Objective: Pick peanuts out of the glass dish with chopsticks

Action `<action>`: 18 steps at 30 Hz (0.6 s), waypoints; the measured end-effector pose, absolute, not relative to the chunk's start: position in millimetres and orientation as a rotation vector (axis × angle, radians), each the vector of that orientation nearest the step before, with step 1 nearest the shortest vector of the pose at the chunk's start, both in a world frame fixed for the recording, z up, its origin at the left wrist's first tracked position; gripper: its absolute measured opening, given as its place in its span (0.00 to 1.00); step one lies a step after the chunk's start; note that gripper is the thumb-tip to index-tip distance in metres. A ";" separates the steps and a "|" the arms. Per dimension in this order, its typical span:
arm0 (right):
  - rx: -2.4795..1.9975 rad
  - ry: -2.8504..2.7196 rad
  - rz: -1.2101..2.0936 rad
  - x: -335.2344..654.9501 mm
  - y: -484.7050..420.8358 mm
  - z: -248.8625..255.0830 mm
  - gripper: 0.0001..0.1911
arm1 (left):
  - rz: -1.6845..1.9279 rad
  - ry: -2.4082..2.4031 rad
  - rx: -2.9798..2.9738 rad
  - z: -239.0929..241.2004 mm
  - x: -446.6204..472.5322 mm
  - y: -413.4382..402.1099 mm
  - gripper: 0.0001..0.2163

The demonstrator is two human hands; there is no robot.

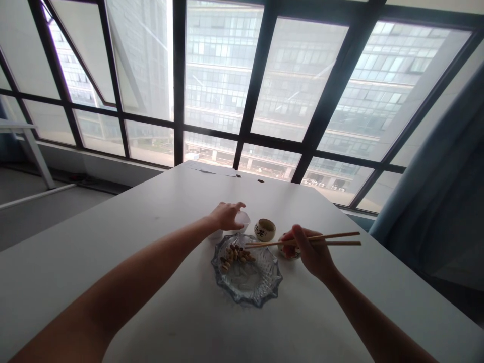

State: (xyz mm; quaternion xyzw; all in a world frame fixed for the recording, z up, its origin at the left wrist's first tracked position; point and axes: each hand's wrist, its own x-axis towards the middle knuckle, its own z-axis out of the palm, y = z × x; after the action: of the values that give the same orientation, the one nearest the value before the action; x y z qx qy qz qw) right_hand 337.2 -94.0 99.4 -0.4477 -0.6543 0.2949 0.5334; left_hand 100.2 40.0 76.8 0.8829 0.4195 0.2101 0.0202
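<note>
A pair of wooden chopsticks (336, 239) is gripped in my right hand (312, 249), their tips pointing left over a scalloped clear glass bowl (270, 290). Small brown pieces that look like nuts (236, 255) are heaped at the left and back of this bowl. Just behind it, my left hand (227, 217) has thumb and fingers around a small whitish translucent cup (243, 220). To the right of that cup stands a cream cup with dark characters (264, 230). A second cream cup (283, 248) is partly hidden behind my right hand.
Part of another whitish cup (216, 235) shows below my left wrist. Everything stands on a large white table (170, 312) in front of dark-framed windows (242, 136). A blue curtain (434, 166) hangs at right, and another white table (38, 156) is at far left.
</note>
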 end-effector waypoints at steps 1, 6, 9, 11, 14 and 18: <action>-1.074 -1.622 0.745 336.2 -96.6 99.7 0.31 | 0.619 1.318 2.732 76.1 101.3 42.7 0.30; -1.046 -1.855 0.755 331.5 -100.3 93.1 0.27 | 0.657 1.287 2.744 77.2 91.2 42.1 0.30; -1.032 -1.915 0.716 330.5 -99.7 90.1 0.27 | 0.851 1.271 2.756 76.3 72.2 33.3 0.24; -1.041 -1.909 0.724 328.9 -99.9 90.2 0.27 | 0.991 1.299 2.721 71.7 56.6 27.3 0.22; -1.104 -1.757 0.732 324.2 -100.0 91.2 0.29 | 1.149 1.358 2.641 57.6 33.6 20.3 0.22; -1.187 -1.546 0.756 316.7 -98.8 87.8 0.30 | 1.306 1.366 2.532 31.9 12.2 14.9 0.20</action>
State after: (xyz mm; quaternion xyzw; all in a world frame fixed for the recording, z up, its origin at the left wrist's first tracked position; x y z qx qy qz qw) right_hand 316.7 -98.8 87.8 -0.4910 -0.6397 0.3128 0.5018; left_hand 12.2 14.9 31.9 0.8014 0.4324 0.4133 -0.0089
